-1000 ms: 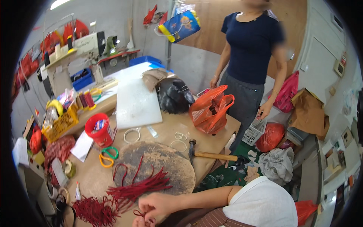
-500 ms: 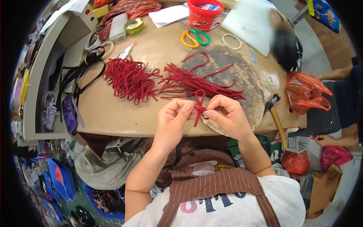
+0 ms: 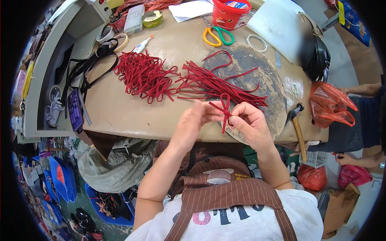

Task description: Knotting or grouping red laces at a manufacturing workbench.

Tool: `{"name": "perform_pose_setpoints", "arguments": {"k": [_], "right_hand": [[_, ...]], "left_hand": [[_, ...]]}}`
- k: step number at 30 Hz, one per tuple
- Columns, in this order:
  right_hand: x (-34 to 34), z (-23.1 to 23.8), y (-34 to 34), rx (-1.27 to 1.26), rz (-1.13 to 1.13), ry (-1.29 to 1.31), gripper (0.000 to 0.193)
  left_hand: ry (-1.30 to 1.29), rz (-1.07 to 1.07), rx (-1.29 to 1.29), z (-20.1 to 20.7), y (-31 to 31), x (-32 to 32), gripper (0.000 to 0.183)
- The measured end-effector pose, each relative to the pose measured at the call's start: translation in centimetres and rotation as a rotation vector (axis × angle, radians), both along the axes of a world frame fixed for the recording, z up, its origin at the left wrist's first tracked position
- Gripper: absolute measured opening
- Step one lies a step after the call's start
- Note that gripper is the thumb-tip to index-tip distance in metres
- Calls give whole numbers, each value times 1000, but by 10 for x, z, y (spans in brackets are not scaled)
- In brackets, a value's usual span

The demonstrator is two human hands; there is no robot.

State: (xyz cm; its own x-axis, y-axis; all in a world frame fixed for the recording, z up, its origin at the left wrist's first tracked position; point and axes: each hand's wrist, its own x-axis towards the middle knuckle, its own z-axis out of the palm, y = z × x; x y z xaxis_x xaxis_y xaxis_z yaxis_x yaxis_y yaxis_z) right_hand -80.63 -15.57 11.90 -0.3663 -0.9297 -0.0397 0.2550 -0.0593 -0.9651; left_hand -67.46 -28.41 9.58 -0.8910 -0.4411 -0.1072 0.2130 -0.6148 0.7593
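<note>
A small dark red bow (image 3: 226, 109) of flat cord, with a loop standing up and loose tails, is pinched between the thumb and fingers of my right hand (image 3: 250, 122). My left hand (image 3: 193, 120), a little smeared by motion, is beside the bow with its thumb lifted away from its outstretched fingers. Beyond my hands, a bundle of loose red cords (image 3: 221, 84) lies partly across a worn round board (image 3: 257, 66). To its left sits a heap of looped red cord pieces (image 3: 144, 76), many of which look like bows.
Green-and-orange scissors (image 3: 218, 37) lie near a red bucket (image 3: 230, 16). A hammer (image 3: 298, 132) overhangs the right table edge near an orange plastic bag (image 3: 331, 105). Black straps (image 3: 90, 68) and a glue tube (image 3: 142, 44) lie left. Another person's arm (image 3: 364, 89) shows at right.
My left fingers have let go of the cord and parted, while my right hand keeps its pinch. The bow's left tail now sticks out sideways. The whole view has shifted slightly.
</note>
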Motion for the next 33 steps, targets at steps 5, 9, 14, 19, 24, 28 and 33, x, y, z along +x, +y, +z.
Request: {"name": "perform_pose_setpoints", "arguments": {"k": [5,9,14,19,24,28,33], "right_hand": [[2,2,0,45,5,28,7],[-3,3,2,88,32,112,7],[1,4,-1,68,20,194,8],[9,-1,1,162,-40,332,10],[6,1,-1,212,-87,221,6],[-32,32,-8,322,165,154,9],[-48,71,-28,335,485,384,7]], "left_hand": [[-21,171,-135,3,19,-7,19],[-73,126,-65,8,16,-6,18],[-93,176,-152,3,20,-5,21],[-112,326,-39,-7,22,-11,21],[-82,341,2,-13,23,-12,23],[-18,-140,147,16,-6,7,29],[-156,-498,96,45,-31,6,30]]}}
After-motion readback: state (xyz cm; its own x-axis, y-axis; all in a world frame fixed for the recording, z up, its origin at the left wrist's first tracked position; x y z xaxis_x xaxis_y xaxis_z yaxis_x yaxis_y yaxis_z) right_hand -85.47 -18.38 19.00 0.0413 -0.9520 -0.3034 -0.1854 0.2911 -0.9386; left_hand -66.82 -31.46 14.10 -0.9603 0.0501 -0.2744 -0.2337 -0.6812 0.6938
